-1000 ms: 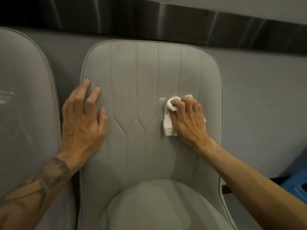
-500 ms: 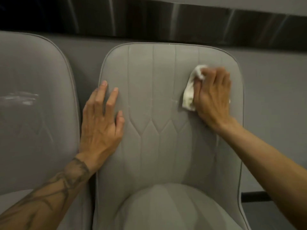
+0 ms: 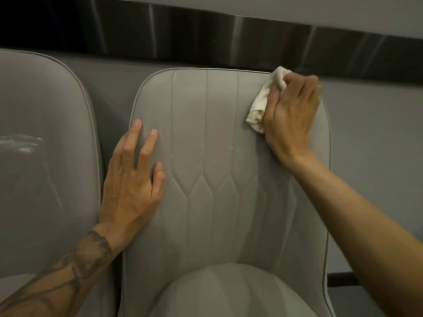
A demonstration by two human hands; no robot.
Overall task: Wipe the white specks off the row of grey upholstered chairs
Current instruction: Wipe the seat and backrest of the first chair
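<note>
Now our right hand (image 3: 290,113) has swept the cloth (image 3: 263,104) from mid-back up to the centre chair's (image 3: 217,213) top right corner, grip bunched round it. Left hand (image 3: 132,179) braces flat, fingers spread. Faint specks (image 3: 235,148) remain mid-panel. We count two chairs and one cloth; the left chair (image 3: 45,179) is still smeared.

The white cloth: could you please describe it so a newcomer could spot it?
Find the grey chair at the picture's centre. At its backrest's top right corner, the right hand grips a crumpled cloth, off-white and loose, unlike the grey upholstery.
</note>
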